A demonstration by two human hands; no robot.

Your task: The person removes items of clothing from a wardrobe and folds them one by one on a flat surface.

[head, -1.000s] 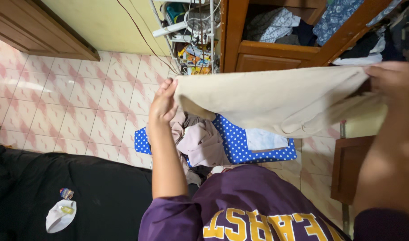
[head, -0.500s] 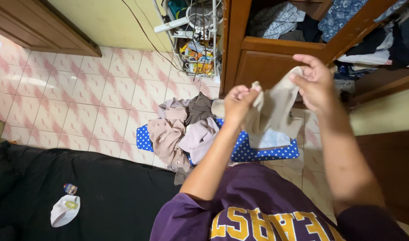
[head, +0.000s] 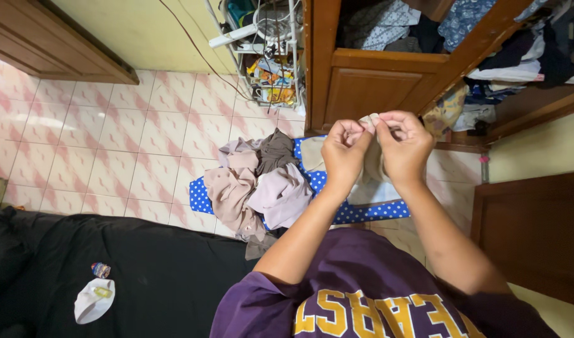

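The pink-and-white tiled floor (head: pixel 111 144) fills the scene from 9 to 12 o'clock, and a black mattress or cushion (head: pixel 130 281) lies at 7 o'clock. At 1 o'clock stands an open wooden wardrobe (head: pixel 387 87) stuffed with folded and loose clothes. In the middle a blue polka-dot cloth (head: pixel 362 213) is spread on the floor, with a heap of mauve and brown garments (head: pixel 255 188) lying partly on it at 9 o'clock from the hands.

The beige cloth (head: pixel 369 164) hangs in the air over the polka-dot cloth, gathered into a narrow bunch. The left hand (head: pixel 344 150) and the right hand (head: pixel 402 145) meet at its top edge, both clenched on the fabric with fingertips pinching the 2 corners together. Most of the cloth drops out of sight behind the wrists.

It looks thin, light and limp, so it will sag and slip wherever unsupported; corners and hem edges are the surest places to grip. A small white cap (head: pixel 93 300) lies at 8 o'clock.
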